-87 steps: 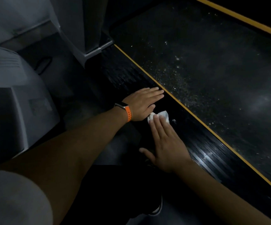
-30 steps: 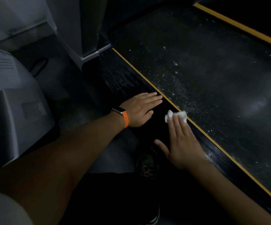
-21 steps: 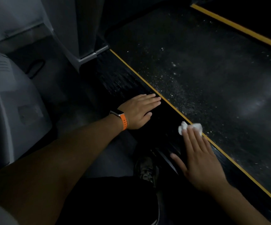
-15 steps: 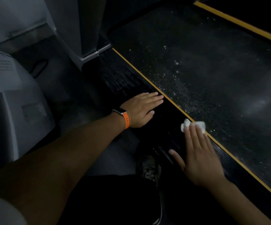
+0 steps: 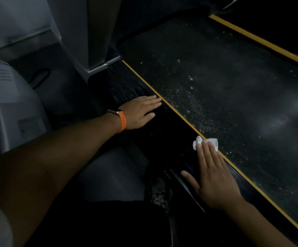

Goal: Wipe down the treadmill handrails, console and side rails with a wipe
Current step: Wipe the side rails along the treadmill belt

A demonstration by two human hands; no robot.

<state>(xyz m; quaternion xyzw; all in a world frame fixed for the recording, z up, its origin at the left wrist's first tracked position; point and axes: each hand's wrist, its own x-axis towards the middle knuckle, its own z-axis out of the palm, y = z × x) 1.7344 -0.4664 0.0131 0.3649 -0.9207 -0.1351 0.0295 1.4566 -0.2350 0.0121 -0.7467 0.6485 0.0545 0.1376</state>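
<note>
Right hand point(image 5: 214, 177) flat, fingers straight, pressing our wipe point(image 5: 197, 143) onto side rail point(image 5: 166, 127) at yellow stripe point(image 5: 180, 116); left hand point(image 5: 141, 113) flat on rail, holding nothing.

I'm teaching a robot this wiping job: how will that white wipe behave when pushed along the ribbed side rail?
The wipe looks crumpled and bunched, so probably soft, floppy and light. Only flat fingers of the right hand press it, so it could slide out or bunch further. The ribbed side rail may drag on it.
</note>
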